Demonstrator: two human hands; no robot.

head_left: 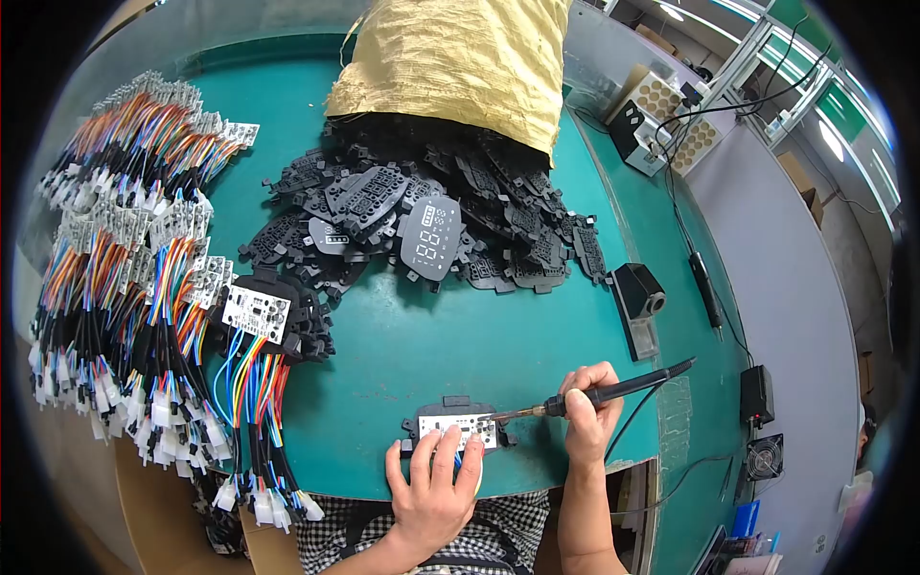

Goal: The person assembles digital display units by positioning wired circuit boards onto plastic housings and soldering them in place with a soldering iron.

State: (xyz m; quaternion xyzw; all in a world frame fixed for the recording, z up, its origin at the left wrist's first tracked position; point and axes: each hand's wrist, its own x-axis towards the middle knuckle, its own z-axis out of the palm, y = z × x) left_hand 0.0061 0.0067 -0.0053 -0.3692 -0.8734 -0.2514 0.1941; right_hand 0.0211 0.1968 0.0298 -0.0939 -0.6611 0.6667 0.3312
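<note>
Near the front edge of the green table, a white circuit board (460, 428) lies in a black plastic housing (456, 402). My left hand (433, 489) rests on it with fingers spread, fingertips pressing the board's lower part. In my right hand (591, 417) is a soldering iron (623, 386), gripped like a pen between thumb and fingers. Its metal tip reaches left to the board's upper right part. Coloured wires show beside my left fingers, mostly hidden.
Wired circuit boards (172, 249) are heaped at the left. Black housings (517, 225) spill from a yellow sack (450, 67) at the back. To the right are an iron stand (636, 297), a second pen-like tool (705, 292) and a small fan (764, 458).
</note>
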